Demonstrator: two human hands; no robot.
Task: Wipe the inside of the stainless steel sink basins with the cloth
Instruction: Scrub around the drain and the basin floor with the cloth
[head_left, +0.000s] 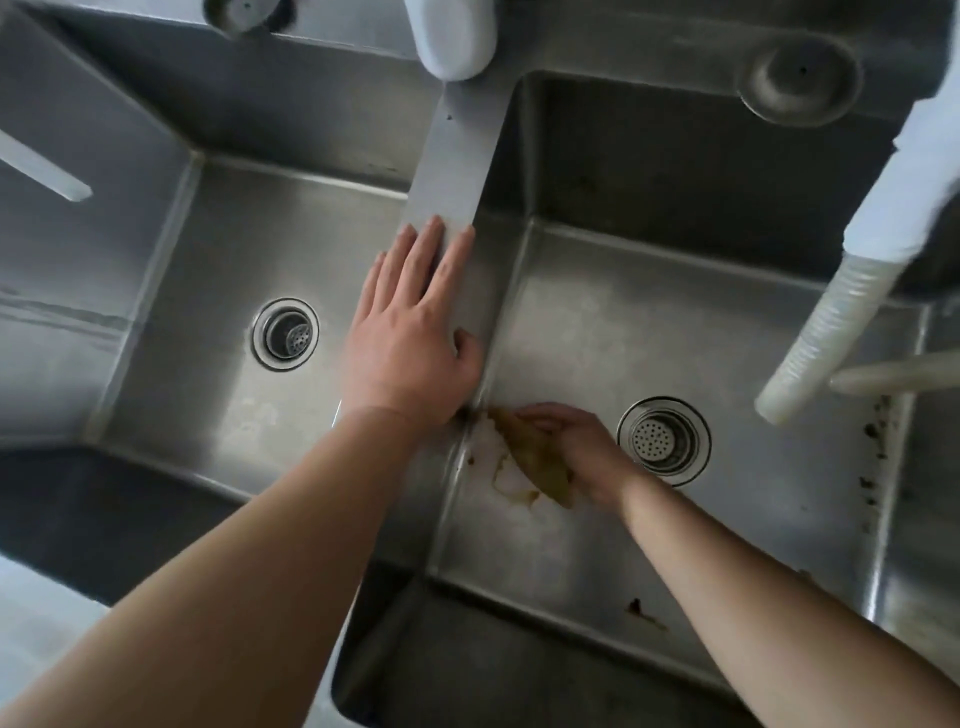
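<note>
A double stainless steel sink fills the view, with a left basin (218, 291) and a right basin (727, 322) split by a flat divider (457, 171). My left hand (410, 332) rests flat on the divider, fingers straight. Down in the right basin my right hand (571, 447) grips a crumpled yellow-brown cloth (535, 462) against the floor at the basin's left wall. Pale residue and brown smears lie on the steel beside the cloth.
Each basin has a round drain strainer, the left drain (285, 334) and the right drain (664, 440). A white ribbed hose (826, 322) hangs over the right basin. A white faucet head (451, 36) sits above the divider. Dark grime spots (878, 441) line the right wall.
</note>
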